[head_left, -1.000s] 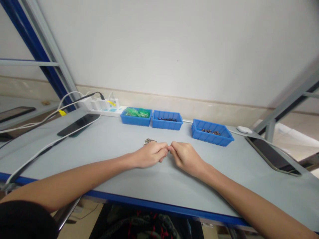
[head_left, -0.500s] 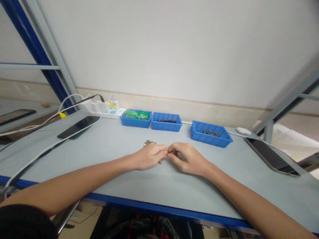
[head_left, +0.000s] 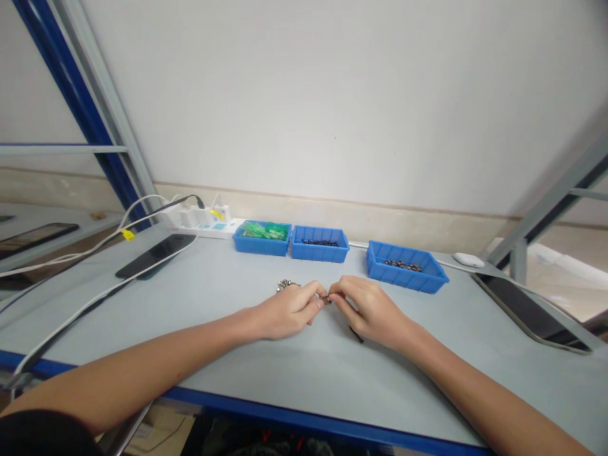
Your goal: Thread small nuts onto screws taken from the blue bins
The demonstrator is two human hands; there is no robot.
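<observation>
My left hand (head_left: 289, 310) and my right hand (head_left: 368, 307) meet above the table, fingertips almost touching. Both pinch a small, thin dark piece (head_left: 329, 299) between them; its kind is too small to make out. A short black strip (head_left: 356, 334) sticks out below my right palm, and I cannot tell whether it joins the piece at the fingertips. Just behind my left hand lies a little heap of shiny silver metal parts (head_left: 285, 285), partly hidden by that hand.
Along the wall stand a blue bin (head_left: 262, 246) with green plastic packets, a blue bin (head_left: 319, 253) of small dark parts and a blue bin (head_left: 403, 277) of brownish metal parts. A power strip (head_left: 209, 228), cables and a phone (head_left: 156, 253) lie left; another phone (head_left: 529, 310) lies right.
My right fingertips have closed in on the dark piece at my left fingertips. The black strip now shows under my right palm. The whole view has shifted slightly, with the table lower in the picture.
</observation>
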